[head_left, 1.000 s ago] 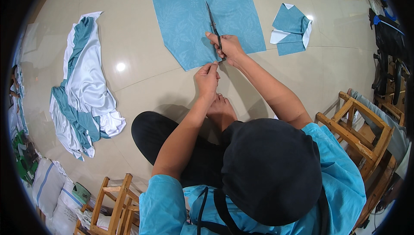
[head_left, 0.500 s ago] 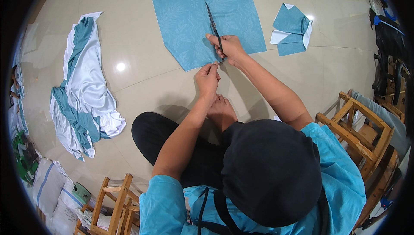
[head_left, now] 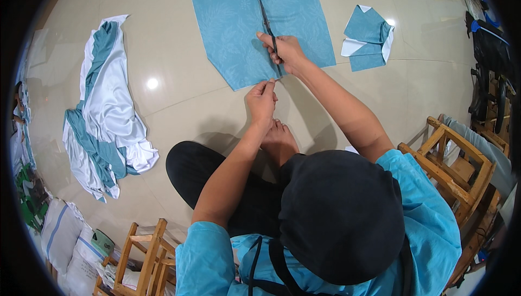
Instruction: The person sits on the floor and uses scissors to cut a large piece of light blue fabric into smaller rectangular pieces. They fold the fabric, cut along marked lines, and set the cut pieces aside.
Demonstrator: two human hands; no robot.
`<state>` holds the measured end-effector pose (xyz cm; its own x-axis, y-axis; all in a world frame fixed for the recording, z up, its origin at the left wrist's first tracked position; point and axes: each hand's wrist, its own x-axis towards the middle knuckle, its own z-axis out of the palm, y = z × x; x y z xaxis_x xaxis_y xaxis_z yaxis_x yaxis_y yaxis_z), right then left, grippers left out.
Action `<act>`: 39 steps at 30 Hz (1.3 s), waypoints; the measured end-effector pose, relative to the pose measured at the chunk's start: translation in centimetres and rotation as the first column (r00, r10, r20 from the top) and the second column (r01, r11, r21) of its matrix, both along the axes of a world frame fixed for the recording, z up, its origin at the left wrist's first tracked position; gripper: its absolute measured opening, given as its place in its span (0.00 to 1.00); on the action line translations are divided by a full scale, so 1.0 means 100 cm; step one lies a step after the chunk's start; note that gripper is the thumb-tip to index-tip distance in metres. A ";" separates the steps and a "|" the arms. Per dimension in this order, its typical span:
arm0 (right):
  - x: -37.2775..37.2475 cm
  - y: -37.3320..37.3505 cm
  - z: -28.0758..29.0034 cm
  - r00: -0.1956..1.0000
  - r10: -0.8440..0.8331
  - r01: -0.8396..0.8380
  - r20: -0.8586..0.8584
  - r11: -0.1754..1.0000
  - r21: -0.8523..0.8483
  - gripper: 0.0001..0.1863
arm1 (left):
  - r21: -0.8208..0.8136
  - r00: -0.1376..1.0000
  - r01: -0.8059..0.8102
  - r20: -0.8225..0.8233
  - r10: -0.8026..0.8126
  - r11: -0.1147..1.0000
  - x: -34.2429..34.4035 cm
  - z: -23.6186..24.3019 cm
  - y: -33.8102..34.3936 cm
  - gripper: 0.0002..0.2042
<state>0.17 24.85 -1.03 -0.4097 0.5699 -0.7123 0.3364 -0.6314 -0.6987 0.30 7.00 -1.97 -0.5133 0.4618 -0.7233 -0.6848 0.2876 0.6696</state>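
Note:
A large piece of teal fabric [head_left: 228,41] with a pale leaf pattern lies flat on the floor at the top of the view. My right hand [head_left: 289,52] grips black scissors [head_left: 264,13], whose blades point away from me over the fabric. A pale line runs across the cloth beyond the scissor tips, and a short dark slit shows between my right hand and the near edge. At that near edge, my left hand [head_left: 261,99] pinches the cloth beside the slit.
Crumpled white and teal cloth [head_left: 111,106] lies on the left. A small folded teal scrap [head_left: 366,32] is to the right. Wooden stools stand at lower left [head_left: 145,258] and right [head_left: 461,160]. White sacks [head_left: 59,231] fill the lower left corner. My bare foot [head_left: 280,139] is near my left hand.
My right hand and the scissors have moved slightly away from me along the fabric, and more of the slit shows behind them. My left hand has stayed at the edge.

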 end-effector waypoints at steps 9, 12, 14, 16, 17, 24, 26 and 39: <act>0.000 0.002 -0.003 0.999 0.009 -0.009 0.033 1.000 0.003 0.25 | -0.001 1.000 0.006 -0.009 -0.006 1.000 0.000 -0.002 0.000 0.12; 0.000 0.003 -0.003 1.000 0.013 -0.013 0.027 1.000 0.008 0.24 | -0.002 1.000 0.010 -0.010 -0.010 1.000 0.000 -0.002 0.000 0.12; 0.000 0.003 -0.003 1.000 0.015 -0.016 0.021 1.000 0.013 0.24 | -0.001 1.000 0.009 -0.013 -0.009 1.000 0.000 -0.002 0.000 0.12; 0.000 0.004 -0.001 1.000 0.022 -0.022 0.022 1.000 0.011 0.25 | -0.007 1.000 0.003 -0.015 -0.004 1.000 0.001 -0.002 0.000 0.12; 0.000 0.006 0.001 0.999 0.027 -0.027 0.027 1.000 0.006 0.25 | -0.004 1.000 0.005 -0.016 -0.005 1.000 0.001 -0.002 0.000 0.12; -0.013 0.017 0.007 1.000 0.020 -0.020 0.020 1.000 0.017 0.27 | -0.007 0.999 0.046 -0.011 -0.046 0.999 0.001 -0.003 -0.002 0.11; -0.017 0.020 0.006 0.999 0.023 -0.023 0.031 1.000 0.010 0.27 | -0.011 0.999 0.045 -0.011 -0.045 0.999 0.001 -0.003 -0.001 0.12; -0.023 0.026 -0.003 1.000 0.011 -0.011 0.018 1.000 0.020 0.24 | -0.015 0.998 0.051 -0.034 -0.052 0.999 0.001 -0.005 -0.001 0.12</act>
<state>-2.10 27.45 -1.33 -0.4033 0.5798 -0.7080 0.3561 -0.6132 -0.7051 0.42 6.92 -2.47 -0.5136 0.4782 -0.7125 -0.6457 0.3314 0.6879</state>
